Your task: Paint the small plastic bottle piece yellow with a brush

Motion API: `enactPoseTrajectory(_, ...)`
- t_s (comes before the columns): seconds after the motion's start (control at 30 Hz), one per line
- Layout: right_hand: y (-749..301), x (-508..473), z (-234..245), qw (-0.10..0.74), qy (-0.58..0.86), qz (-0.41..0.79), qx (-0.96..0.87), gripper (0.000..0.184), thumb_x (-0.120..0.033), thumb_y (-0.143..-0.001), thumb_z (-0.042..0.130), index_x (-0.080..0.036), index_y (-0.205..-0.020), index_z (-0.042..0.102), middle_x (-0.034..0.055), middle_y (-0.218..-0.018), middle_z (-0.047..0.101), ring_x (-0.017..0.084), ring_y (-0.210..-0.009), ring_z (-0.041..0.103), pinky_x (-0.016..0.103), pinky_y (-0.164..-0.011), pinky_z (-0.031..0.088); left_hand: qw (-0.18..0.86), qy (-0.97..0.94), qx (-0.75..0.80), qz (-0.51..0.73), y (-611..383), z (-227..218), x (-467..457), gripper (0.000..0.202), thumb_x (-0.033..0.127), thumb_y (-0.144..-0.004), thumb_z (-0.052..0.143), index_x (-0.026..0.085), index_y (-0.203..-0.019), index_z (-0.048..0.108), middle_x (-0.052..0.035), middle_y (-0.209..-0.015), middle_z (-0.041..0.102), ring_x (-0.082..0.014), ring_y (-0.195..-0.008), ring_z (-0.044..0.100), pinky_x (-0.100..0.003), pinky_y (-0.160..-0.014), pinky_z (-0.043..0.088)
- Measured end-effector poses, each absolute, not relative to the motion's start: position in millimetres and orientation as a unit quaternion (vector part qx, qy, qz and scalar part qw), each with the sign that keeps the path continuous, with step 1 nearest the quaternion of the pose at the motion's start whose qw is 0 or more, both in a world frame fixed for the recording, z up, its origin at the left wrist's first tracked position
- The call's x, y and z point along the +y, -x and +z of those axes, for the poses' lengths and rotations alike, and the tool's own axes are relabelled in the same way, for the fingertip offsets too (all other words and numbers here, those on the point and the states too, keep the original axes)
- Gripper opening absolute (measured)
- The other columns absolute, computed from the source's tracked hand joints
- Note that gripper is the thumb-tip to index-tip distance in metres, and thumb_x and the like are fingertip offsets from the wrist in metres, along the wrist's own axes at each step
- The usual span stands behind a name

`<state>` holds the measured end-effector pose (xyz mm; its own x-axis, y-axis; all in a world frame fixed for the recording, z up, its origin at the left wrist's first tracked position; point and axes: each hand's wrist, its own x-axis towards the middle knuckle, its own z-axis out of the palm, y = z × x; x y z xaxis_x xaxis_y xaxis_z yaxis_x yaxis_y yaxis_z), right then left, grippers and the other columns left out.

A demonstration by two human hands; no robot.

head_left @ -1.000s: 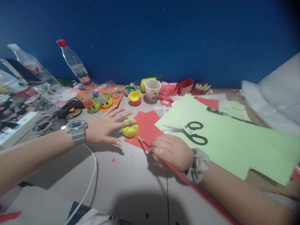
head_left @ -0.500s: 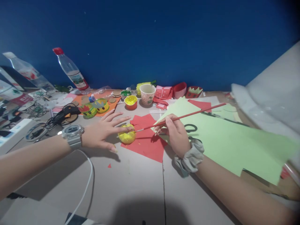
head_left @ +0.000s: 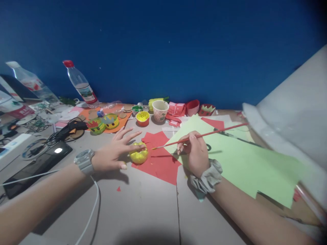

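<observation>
My left hand lies flat with fingers spread, its fingertips steadying a small yellow-painted round object on a sheet of red paper. Wrapped round a thin red paintbrush, my right hand points the yellow-tipped bristles left, just short of the yellow object. A grey watch sits on the left wrist and a grey scrunchie on the right one.
A light green paper sheet lies right of the red one, partly covering scissors. At the back stand a yellow paint pot, a paper cup, a water bottle and red paper scraps. A phone and cables lie left.
My right hand picked the brush up off the table and brought its tip to the yellow object, then drew it slightly back. The left hand stayed on the object.
</observation>
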<state>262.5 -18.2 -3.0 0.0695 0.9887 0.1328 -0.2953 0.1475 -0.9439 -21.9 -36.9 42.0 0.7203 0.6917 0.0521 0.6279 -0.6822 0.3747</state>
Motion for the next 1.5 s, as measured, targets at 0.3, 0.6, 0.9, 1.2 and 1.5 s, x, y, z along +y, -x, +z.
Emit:
enactPoseTrajectory(0.3,-261,-13,2,0.633,0.414,0.462,-0.463,0.028,-0.043,-0.087,0.049,-0.021,-0.069,0.049,-0.0035,-0.057,0.055,0.01,-0.044,0.051,0.024,-0.042,0.045,0.278,-0.853,0.343,0.28,14,22,-47,0.073,0.07,-0.086,0.015,0.025,-0.12,0.061,-0.0085,-0.151,0.029,-0.033,-0.141,0.015,-0.055,-0.113,0.006)
enactPoseTrajectory(0.6,-235,27,60,0.54,0.478,0.366,-0.588,0.028,-0.047,-0.089,0.045,-0.021,-0.082,0.052,-0.0006,-0.068,0.06,0.014,-0.06,0.059,0.027,-0.053,0.051,0.305,-0.847,0.327,0.286,17,13,-44,0.06,0.064,-0.09,0.024,0.028,-0.123,0.058,-0.0059,-0.148,0.033,-0.0305,-0.14,0.014,-0.054,-0.114,0.007)
enactPoseTrajectory(0.9,-184,67,73,0.381,0.511,0.225,-0.737,0.034,-0.034,-0.089,0.054,-0.017,-0.118,0.054,0.0088,-0.12,0.057,0.02,-0.102,0.059,0.042,-0.085,0.052,0.29,-0.849,0.332,0.291,18,13,-41,0.053,0.056,-0.093,0.027,0.027,-0.123,0.06,-0.007,-0.145,0.037,-0.0298,-0.139,0.02,-0.054,-0.114,0.011)
enactPoseTrajectory(1.2,-183,67,89,0.389,0.495,0.111,-0.769,0.027,-0.035,-0.094,0.039,-0.017,-0.089,0.059,0.0019,-0.071,0.06,0.014,-0.064,0.058,0.031,-0.067,0.049,0.299,-0.835,0.351,0.3,18,4,-39,0.052,0.051,-0.095,0.024,0.024,-0.125,0.056,-0.0099,-0.142,0.04,-0.0283,-0.139,0.022,-0.052,-0.116,0.011)
enactPoseTrajectory(1.5,-163,79,85,0.321,0.504,0.104,-0.795,0.032,-0.035,-0.09,0.053,-0.017,-0.116,0.056,0.0081,-0.115,0.06,0.018,-0.097,0.061,0.039,-0.083,0.053,0.323,-0.819,0.361,0.308,18,9,-38,0.055,0.054,-0.094,0.023,0.022,-0.124,0.057,-0.0114,-0.141,0.04,-0.0301,-0.139,0.02,-0.055,-0.114,0.016)
